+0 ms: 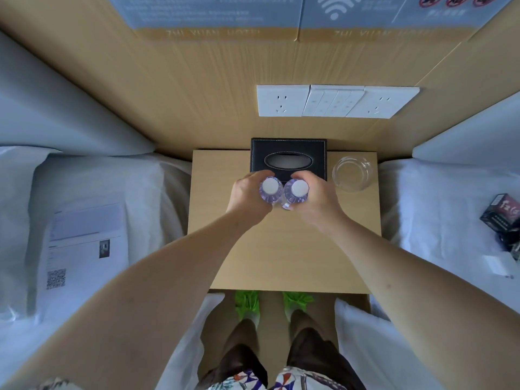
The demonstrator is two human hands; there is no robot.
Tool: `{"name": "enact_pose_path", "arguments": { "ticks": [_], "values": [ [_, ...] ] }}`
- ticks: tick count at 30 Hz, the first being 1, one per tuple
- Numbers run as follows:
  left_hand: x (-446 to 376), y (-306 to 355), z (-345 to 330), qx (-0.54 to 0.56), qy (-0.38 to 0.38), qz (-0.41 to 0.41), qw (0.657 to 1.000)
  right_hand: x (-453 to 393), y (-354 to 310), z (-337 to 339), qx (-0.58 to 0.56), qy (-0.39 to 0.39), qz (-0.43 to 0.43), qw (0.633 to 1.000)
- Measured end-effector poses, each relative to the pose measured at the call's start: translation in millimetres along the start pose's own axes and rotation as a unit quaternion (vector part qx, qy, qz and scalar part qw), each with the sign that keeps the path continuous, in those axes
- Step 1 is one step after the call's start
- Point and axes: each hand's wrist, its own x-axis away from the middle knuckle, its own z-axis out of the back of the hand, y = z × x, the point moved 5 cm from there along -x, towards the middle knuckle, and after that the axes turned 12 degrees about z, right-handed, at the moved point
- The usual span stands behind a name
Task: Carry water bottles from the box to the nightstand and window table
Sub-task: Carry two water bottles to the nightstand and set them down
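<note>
Upright and side by side over the nightstand counter (284, 249), just before the tissue box (288, 159), each water bottle is held: left grip (247, 198) wraps the left bottle (270, 190), right grip (316, 199) the right bottle (297, 191)

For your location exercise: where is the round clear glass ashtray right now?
In the head view, the round clear glass ashtray sits at the wooden nightstand's far right corner, just right of the black leather tissue box.

Bottle bodies (270, 197) hidden under hands (247, 197); wall sign text (213, 9) blurred.
</note>
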Motion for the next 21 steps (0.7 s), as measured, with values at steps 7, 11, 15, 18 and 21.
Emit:
{"name": "enact_pose_path", "arguments": {
  "ticks": [7, 11, 15, 18, 21],
  "values": [
    [-2.0, -5.2, -1.6, 0.002, 0.001, -0.009, 1.000, -0.8, 0.1, -1.5, 0.023, 0.004, 0.029, 0.999],
    [-2.6, -6.5, -1.5, 0.006, 0.002, -0.020, 1.000, 2.1, 2.3, -1.7, 0.015, 0.020, 0.025, 0.999],
    [-3.0, -7.7, -0.5, -0.004, -0.001, -0.028, 1.000, 6.6, 3.6, -5.8, 0.005, 0.035, 0.021, 0.999],
    [-3.0, -9.0, -1.5, -0.001, -0.009, -0.025, 1.000, 7.0, 4.3, -6.1, 0.008, 0.032, 0.020, 0.999],
    [-1.1, -11.1, -1.2, 0.008, -0.014, -0.022, 1.000, 6.7, 4.2, -4.7, 0.006, 0.012, 0.009, 1.000]
  ]
}}
